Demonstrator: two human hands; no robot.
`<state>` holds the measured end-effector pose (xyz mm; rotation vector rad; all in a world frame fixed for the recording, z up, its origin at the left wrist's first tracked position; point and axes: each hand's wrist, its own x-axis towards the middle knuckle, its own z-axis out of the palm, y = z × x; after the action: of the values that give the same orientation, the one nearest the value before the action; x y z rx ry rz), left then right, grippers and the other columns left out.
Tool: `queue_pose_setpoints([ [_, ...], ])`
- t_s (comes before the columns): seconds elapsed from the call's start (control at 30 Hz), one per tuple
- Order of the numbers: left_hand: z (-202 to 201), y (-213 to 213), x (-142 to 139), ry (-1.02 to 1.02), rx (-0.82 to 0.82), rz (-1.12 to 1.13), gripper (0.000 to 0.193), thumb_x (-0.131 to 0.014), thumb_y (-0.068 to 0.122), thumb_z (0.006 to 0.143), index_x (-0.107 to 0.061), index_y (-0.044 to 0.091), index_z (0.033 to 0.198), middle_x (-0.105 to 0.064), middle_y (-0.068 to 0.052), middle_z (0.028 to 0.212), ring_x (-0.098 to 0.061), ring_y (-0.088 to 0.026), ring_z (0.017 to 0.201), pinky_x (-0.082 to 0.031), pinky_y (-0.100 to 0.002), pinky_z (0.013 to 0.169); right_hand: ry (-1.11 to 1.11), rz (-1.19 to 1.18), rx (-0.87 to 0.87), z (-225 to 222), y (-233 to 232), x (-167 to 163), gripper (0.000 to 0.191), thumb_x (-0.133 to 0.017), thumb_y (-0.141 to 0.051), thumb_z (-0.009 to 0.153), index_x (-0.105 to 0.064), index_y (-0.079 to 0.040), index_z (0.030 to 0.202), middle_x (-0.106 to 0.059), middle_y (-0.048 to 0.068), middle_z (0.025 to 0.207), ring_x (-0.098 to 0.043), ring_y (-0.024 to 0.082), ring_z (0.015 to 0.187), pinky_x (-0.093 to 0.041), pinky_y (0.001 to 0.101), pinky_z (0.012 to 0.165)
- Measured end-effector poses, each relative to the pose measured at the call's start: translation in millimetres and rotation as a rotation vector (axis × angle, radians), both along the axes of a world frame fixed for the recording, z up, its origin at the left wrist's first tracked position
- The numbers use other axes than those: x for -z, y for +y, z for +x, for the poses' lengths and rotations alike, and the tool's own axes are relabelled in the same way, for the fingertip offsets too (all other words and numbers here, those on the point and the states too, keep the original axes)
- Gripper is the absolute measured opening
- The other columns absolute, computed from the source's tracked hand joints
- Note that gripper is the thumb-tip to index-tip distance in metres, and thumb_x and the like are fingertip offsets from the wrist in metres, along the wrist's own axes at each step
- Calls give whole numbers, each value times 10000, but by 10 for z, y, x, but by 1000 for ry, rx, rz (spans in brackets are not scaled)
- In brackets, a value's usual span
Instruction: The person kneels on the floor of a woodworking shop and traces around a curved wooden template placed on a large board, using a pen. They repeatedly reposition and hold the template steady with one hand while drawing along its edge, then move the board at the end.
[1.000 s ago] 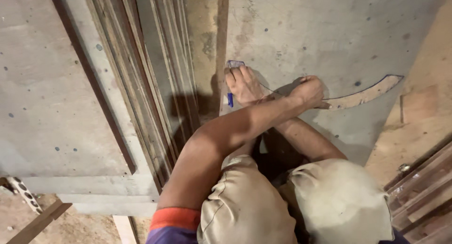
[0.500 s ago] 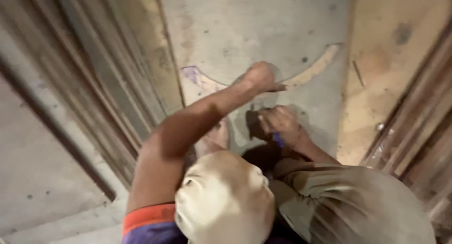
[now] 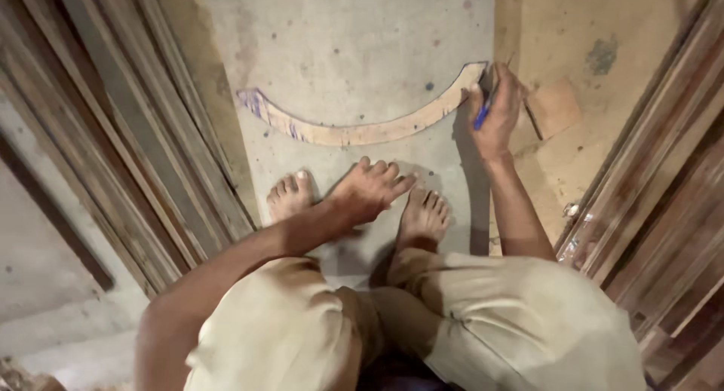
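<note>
Planks (image 3: 143,127) of weathered wood leaned in a stack along the left edge, too overlapped to count. Beside them one grey board (image 3: 362,52) lay flat on the floor, carrying one curved wooden template (image 3: 354,131) shaped like a shallow arc, its left tip marked in blue. The left hand (image 3: 366,191) hovered loosely open above the board just below the arc, fingers spread and holding nothing; whether it touched the surface could not be told. Two bare feet (image 3: 424,214) stood on the board, the left one partly hidden behind that forearm. The right hand (image 3: 494,112) was closed around one blue pen (image 3: 481,117) at the arc's right end, only a short piece of the pen showing between the fingers. More timber (image 3: 664,180) stood at the right, cut off by the frame. Bent knees in pale shorts (image 3: 483,331) filled the bottom.
</note>
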<state>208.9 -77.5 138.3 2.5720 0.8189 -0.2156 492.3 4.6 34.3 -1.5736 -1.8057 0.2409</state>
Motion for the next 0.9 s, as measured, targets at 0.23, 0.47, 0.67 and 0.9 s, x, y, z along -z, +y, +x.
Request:
queue_pose_setpoints([
  [0.23, -103, -417, -227, 171, -76, 258, 558, -617, 241, 924, -528, 76, 1450, -535, -168, 1380, -537, -309, 1239, -394, -554, 1094, -38, -25, 14, -292, 67, 208, 643, -797, -274, 1048, -452, 44, 1487, -539, 276, 1407, -495, 458, 1315, -400, 559, 1136],
  [0.47, -116, -459, -298, 54, -153, 239, 624, -602, 261, 960, -427, 81, 1532, -272, -149, 1666, -338, -326, 1517, -291, -585, 1210, -9, -45, 23, -325, 31, 258, 669, -764, -314, 1070, -444, 55, 1527, -501, 289, 1429, -471, 447, 1332, -419, 564, 1141],
  [0.67, -373, 1, 325, -246, -557, 251, 708, -610, 307, 940, -385, 49, 1559, -247, -169, 1648, -312, -355, 1517, -265, -671, 1205, -83, -19, 41, -312, 15, 342, 678, -756, -395, 1115, -455, 55, 1523, -510, 274, 1436, -453, 434, 1355, -408, 565, 1152],
  [0.9, -1700, 242, 1076, -56, -1334, 40, 848, -745, 386, 927, -317, 107, 1604, -227, -199, 1688, -307, -443, 1489, -252, -624, 1182, -137, 8, 10, -211, 40, 426, 677, -765, -380, 1112, -458, 64, 1520, -526, 271, 1424, -483, 433, 1331, -418, 561, 1147],
])
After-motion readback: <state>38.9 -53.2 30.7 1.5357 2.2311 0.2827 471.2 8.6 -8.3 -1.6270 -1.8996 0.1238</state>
